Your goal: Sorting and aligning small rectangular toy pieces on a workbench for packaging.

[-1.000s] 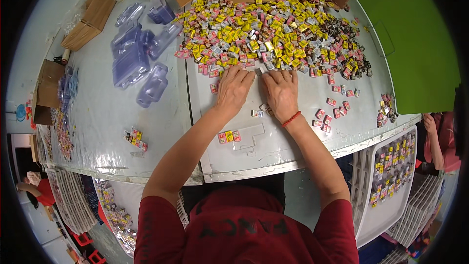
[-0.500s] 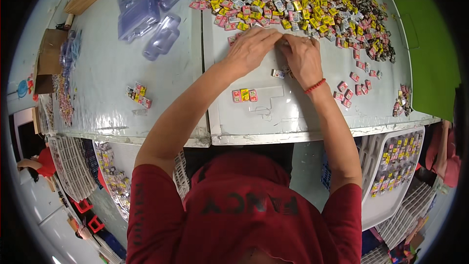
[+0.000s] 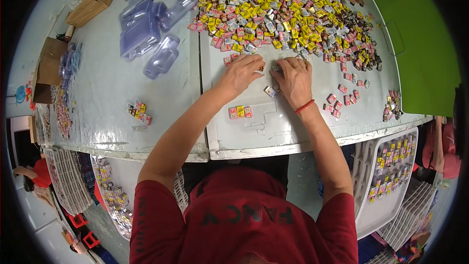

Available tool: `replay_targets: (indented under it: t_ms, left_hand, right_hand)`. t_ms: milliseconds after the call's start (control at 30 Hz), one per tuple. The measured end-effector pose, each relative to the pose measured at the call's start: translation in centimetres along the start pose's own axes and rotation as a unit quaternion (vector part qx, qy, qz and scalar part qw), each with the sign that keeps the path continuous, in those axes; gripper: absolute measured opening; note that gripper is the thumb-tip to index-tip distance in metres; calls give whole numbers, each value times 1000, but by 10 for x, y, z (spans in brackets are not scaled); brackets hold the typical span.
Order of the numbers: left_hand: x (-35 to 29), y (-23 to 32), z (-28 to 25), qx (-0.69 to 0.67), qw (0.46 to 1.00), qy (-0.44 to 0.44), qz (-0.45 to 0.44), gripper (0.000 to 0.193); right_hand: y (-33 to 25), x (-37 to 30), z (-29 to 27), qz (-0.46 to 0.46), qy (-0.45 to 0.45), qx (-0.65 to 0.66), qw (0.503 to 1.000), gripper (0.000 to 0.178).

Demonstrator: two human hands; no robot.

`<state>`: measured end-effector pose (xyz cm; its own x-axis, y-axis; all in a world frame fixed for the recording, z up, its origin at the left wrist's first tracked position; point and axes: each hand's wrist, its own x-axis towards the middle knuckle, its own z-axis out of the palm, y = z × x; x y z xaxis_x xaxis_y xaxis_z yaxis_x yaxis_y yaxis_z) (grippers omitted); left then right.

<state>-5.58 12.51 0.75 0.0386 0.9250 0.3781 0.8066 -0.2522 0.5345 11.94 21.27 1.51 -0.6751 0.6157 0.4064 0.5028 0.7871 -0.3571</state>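
Note:
My left hand (image 3: pixel 240 75) is over the white table, its thumb and fingers pinched round a small brownish box (image 3: pixel 261 68). Just to the right, my right hand (image 3: pixel 296 79) has its fingers curled down on a small silvery box (image 3: pixel 276 68), mostly covered by them. A white and blue box (image 3: pixel 269 91) lies beside the right palm, with another partly under the hand. Nearer me, a short row of pink and yellow boxes (image 3: pixel 240 112) sits on the tabletop. Beyond both hands spreads a large heap of small boxes (image 3: pixel 273 12) in yellow, pink, white and brown.
Clear plastic blister shells (image 3: pixel 141 29) lie at the far left. A small cluster of boxes (image 3: pixel 139 111) sits on the left table. Loose pink boxes (image 3: pixel 337 105) are scattered to the right. A white tray (image 3: pixel 386 200) with packed sets stands below the table's right edge.
My hands have drawn apart, and the left has come back toward me from the heap's edge. The brownish box now shows at its fingertips. The whole view has shifted slightly.

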Motion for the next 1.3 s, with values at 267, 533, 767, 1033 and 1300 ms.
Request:
replay_targets:
  t_ms: [267,533,767,1033,1300]
  left_hand:
    - [8,8,0,26,997,74,10,16]
    - [-64,70,-23,-32,995,88,-39,17]
    - [-81,68,12,18,994,109,-22,22]
    - [-85,69,8,-53,987,140,-56,20]
    - [-88,67,-3,-45,992,107,-49,26]
  right_hand:
    - [6,-3,-3,-12,45,-67,997,26]
    - [-33,-50,-49,-57,-27,99,993,26]
    - [-38,-61,-34,-62,-69,92,991,26]
    - [-45,-63,-14,-72,-18,118,990,22]
    - [-52,-80,-10,-107,19,81,991,19]
